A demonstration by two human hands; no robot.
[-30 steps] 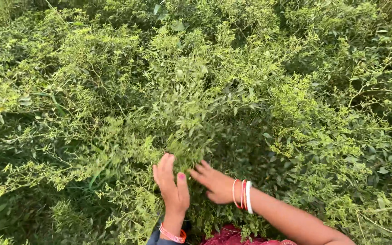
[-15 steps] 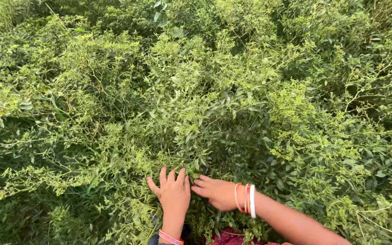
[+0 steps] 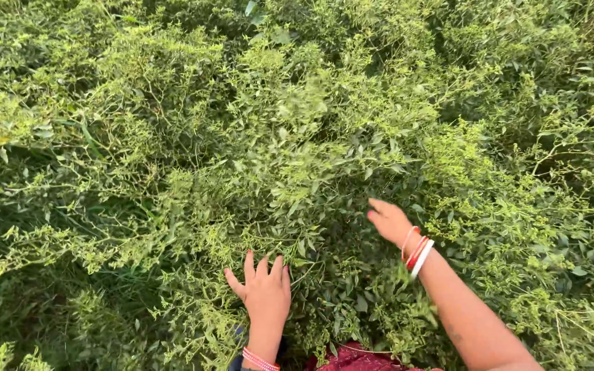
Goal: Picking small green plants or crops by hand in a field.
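A dense leafy bush fills nearly the whole view, its thin stems thick with small green leaves and pale yellow-green tips. The left hand lies flat on the foliage at the bottom centre, fingers spread and pointing up into the branches, clamped on nothing. A red and white bangle circles that wrist. The right hand sits higher and off to the right, well apart from the other, its fingers loosely extended toward the leaves at the left; it grips nothing that I can see. Red and white bangles ring its wrist, and the bare forearm runs down to the lower right corner. Between the two hands lies a darker pocket of leaves. A strip of red cloth shows at the bottom edge.
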